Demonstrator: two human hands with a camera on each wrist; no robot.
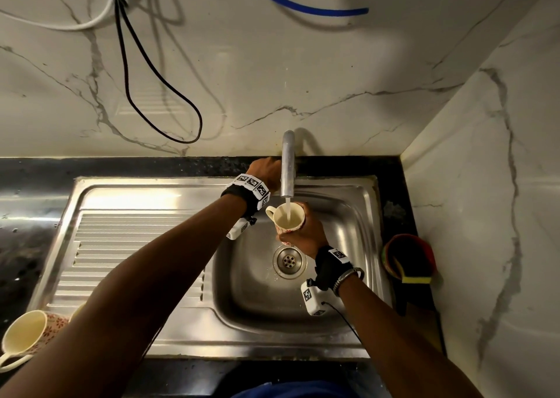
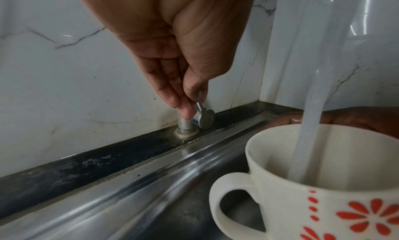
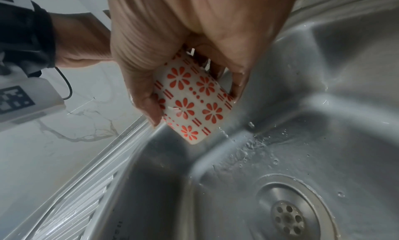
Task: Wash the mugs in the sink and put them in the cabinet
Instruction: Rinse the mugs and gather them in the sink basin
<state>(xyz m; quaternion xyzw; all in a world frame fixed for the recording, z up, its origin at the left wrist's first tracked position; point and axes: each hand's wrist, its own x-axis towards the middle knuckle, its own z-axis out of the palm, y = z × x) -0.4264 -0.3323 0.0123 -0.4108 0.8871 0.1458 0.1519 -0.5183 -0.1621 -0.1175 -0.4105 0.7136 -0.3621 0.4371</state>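
My right hand (image 1: 304, 231) grips a white mug with red flowers (image 1: 286, 220) upright under the steel tap (image 1: 288, 167), over the sink basin (image 1: 342, 276). Water runs from the spout into the mug (image 2: 336, 184). In the right wrist view my fingers (image 3: 149, 104) wrap the mug's patterned side (image 3: 192, 105). My left hand (image 1: 266, 171) reaches to the tap's base and pinches the small metal tap lever (image 2: 199, 105) between thumb and fingers (image 2: 172, 98). A second flowered mug (image 1: 25, 337) lies on its side at the drainboard's near left corner.
A ribbed steel drainboard (image 1: 130, 246) lies left of the basin. The drain strainer (image 1: 289, 259) sits at the basin's middle. A red holder with a yellow sponge (image 1: 409, 261) stands on the black counter at right. Cables (image 1: 145, 73) hang on the marble wall behind.
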